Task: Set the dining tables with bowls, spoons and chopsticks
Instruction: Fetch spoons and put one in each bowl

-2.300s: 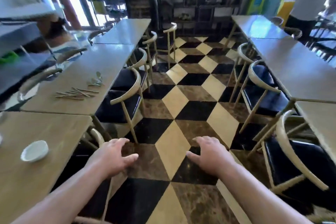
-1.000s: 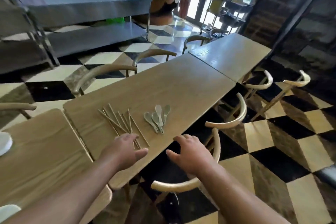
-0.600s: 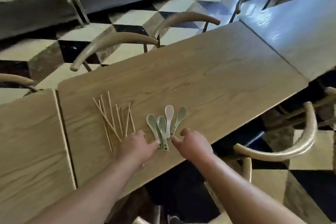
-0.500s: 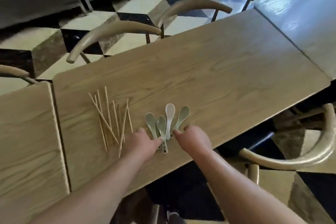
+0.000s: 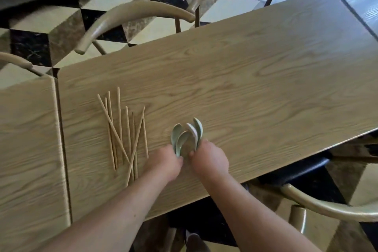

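- Chopsticks (image 5: 124,135) lie loose on the table (image 5: 255,80), left of my hands, awaiting distribution.
- My left hand (image 5: 165,162) pinches two spoons (image 5: 187,135) by their handles.
- My right hand (image 5: 210,159) grips the other two, bowls fanned upward for dealing out.

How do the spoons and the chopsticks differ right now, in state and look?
The spoons are gathered upright between the left hand and right hand; the chopsticks lie loose and untouched. Spoons are pale green and scooped; chopsticks are thin tan sticks, some crossing. Both are at the same wooden table.
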A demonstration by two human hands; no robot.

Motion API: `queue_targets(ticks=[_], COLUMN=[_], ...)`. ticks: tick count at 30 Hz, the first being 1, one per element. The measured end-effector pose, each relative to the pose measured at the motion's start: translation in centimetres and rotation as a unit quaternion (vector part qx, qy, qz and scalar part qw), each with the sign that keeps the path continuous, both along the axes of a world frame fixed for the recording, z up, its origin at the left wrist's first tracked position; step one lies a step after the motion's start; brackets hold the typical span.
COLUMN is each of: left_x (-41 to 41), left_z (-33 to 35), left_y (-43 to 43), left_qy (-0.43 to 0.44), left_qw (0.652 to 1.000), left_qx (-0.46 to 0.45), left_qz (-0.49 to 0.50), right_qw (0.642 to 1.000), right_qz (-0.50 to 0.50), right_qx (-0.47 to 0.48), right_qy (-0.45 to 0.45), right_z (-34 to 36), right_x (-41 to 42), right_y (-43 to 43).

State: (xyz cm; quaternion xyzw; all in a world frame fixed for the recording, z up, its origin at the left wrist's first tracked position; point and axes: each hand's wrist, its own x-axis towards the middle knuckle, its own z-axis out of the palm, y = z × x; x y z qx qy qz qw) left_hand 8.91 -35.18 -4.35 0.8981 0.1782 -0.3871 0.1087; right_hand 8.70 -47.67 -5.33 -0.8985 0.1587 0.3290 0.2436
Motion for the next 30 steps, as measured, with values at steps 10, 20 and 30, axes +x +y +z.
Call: queue_targets(ticks=[10, 20, 30], left_x=[-4.0, -14.6, -29.2], left_z=[1.4, 8.4, 11.5], left_y=[5.0, 27.8, 56.0], left_qy=[-0.051, -0.192, -0.227], left_qw=[0.855, 0.769, 0.704], left_qx=[-0.354, -0.431, -0.499], left_qz=[0.375, 0.432, 0.451], right_qw=[0.957, 0.906, 0.923], right_qz=[-0.133, -0.136, 0.014], right_qx=[0.252, 0.394, 0.366], right_qy=[0.048, 0.073, 0.119], right_z=[2.0, 9.2, 15.1], right_x=[-3.0, -11.6, -23.2], right_y=[4.6, 27.3, 56.1])
